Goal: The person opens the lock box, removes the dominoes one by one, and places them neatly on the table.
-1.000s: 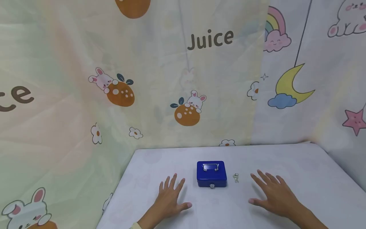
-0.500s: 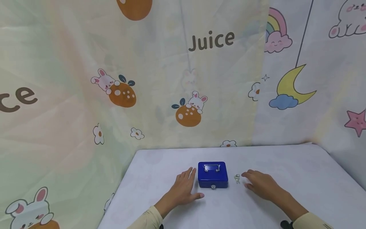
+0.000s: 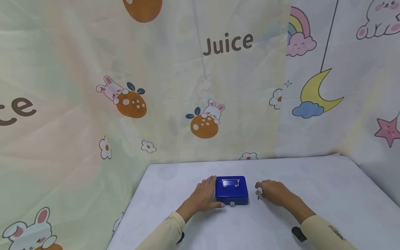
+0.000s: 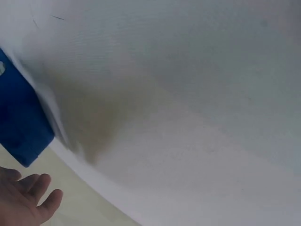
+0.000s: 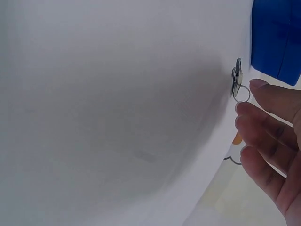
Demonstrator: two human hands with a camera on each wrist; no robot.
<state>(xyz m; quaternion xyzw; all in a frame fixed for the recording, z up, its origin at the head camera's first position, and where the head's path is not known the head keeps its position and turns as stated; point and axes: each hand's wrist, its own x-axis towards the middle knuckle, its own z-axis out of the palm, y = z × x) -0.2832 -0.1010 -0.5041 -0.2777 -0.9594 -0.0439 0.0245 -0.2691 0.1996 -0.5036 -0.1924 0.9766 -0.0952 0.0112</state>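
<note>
In the head view, a blue metal cash box (image 3: 231,191) with a folding handle on its lid and a round lock in front stands on the white table. My left hand (image 3: 203,197) lies along the box's left side, fingers extended and thumb at the front left corner. Right of the box, my right hand (image 3: 275,192) reaches down over a small ring of keys (image 3: 258,195). Seen from the right wrist, the keys (image 5: 237,80) are beside the thumb and forefinger (image 5: 249,110), which bend around the ring with a visible gap between their tips.
The white-covered table (image 3: 175,173) reaches back to a printed cloth wall (image 3: 168,146). Another cloth wall (image 3: 359,132) with moon and star prints rises on the right.
My left hand has moved right and forward to the box's side. The right hand has come in leftward from beside the keys to just over them, its fingers bending. Box and keys stay put.
</note>
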